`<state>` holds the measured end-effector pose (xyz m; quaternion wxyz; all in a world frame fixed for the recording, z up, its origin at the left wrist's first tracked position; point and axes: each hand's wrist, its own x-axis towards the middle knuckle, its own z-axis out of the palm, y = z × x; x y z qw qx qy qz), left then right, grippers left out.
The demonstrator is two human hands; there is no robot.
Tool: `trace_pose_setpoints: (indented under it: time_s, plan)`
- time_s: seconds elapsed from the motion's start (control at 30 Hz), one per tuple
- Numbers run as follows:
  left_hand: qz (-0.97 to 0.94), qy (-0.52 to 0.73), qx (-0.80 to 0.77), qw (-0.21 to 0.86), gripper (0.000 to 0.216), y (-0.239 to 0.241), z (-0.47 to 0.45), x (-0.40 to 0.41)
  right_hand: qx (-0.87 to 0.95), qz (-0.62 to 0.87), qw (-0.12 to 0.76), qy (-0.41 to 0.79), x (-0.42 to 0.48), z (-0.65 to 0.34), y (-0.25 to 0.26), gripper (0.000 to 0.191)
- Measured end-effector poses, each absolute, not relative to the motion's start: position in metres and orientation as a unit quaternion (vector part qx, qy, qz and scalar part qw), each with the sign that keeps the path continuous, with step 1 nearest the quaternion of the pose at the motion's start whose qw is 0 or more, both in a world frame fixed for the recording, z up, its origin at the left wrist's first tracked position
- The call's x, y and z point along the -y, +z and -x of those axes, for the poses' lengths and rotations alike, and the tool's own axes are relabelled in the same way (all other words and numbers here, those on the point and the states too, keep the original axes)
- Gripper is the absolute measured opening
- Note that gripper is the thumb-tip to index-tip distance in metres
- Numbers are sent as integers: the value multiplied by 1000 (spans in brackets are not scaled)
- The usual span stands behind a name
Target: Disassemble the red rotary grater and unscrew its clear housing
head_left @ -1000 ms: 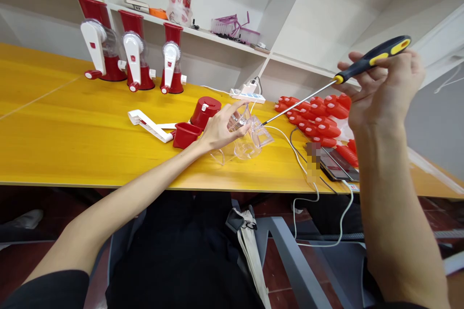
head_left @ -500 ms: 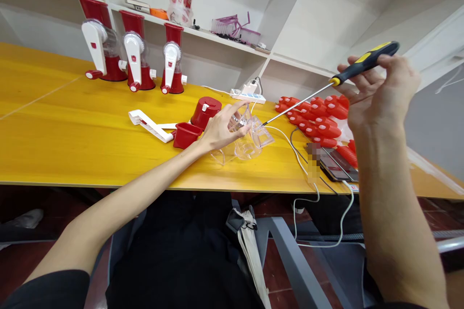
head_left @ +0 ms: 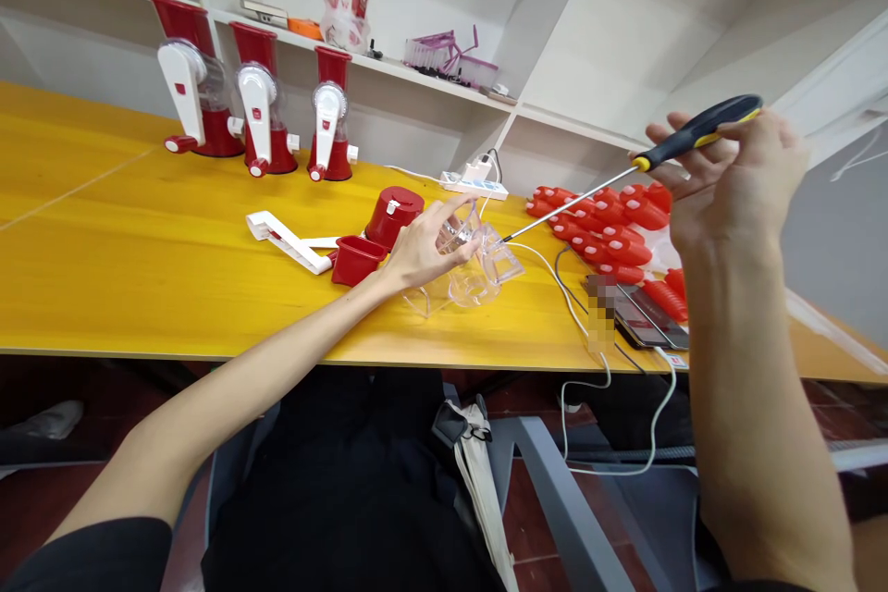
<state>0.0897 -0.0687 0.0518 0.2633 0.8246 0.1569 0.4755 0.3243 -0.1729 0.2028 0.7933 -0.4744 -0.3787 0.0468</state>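
My left hand (head_left: 434,245) is closed on a clear plastic grater body (head_left: 475,282), which lies on its side on the yellow table. In my right hand (head_left: 735,166), raised at the right, is a screwdriver (head_left: 694,134) with a black and yellow handle. Its long metal shaft slants down to the left, and the tip meets the right end of the clear body. Just left of my left hand are a red hopper (head_left: 357,261), a red round base (head_left: 394,215) and a white crank handle (head_left: 288,242).
Three assembled red and white rotary graters (head_left: 260,102) stand at the back left. A pile of red handle-like parts (head_left: 610,227) lies at the right, with a phone (head_left: 645,314) before it. White cables run past a power strip (head_left: 475,185). Shelves rise behind the table.
The screwdriver's handle has turned about its shaft, showing more black and less yellow, and dipped slightly. My right fingers have shifted on it. My left hand and the clear body stay put.
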Motion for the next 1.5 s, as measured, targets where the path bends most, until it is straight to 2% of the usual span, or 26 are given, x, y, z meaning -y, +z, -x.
trace_pose_setpoints:
  time_s: [0.2, 0.33, 0.5, 0.63, 0.97, 1.17, 1.23, 1.33, 1.5]
  plan:
    - [-826, 468, -165, 266, 65, 53, -89, 70, 401, 499, 767, 44, 175, -326, 204, 38]
    - [-828, 469, -165, 260, 63, 54, -89, 70, 413, 510, 753, 37, 180, -331, 203, 29]
    - [-825, 473, -165, 263, 62, 54, -89, 70, 424, 486, 763, 44, 184, -335, 205, 33]
    - [-824, 473, -167, 263, 62, 54, -89, 70, 416, 480, 770, 58, 184, -337, 205, 27]
    - [-824, 471, -173, 264, 62, 56, -89, 73, 371, 456, 807, 61, 173, -332, 201, 29]
    - [-829, 468, -170, 252, 62, 55, -89, 72, 373, 463, 800, 78, 179, -332, 197, 32]
    - [-835, 464, -175, 241, 61, 55, -90, 72, 369, 458, 804, 86, 180, -331, 191, 33]
    - [-844, 457, -174, 220, 62, 56, -89, 72, 354, 453, 812, 99, 181, -332, 175, 19]
    - [-892, 386, -183, 150, 71, 68, -90, 73, 308, 435, 842, 82, 189, -344, 135, 33]
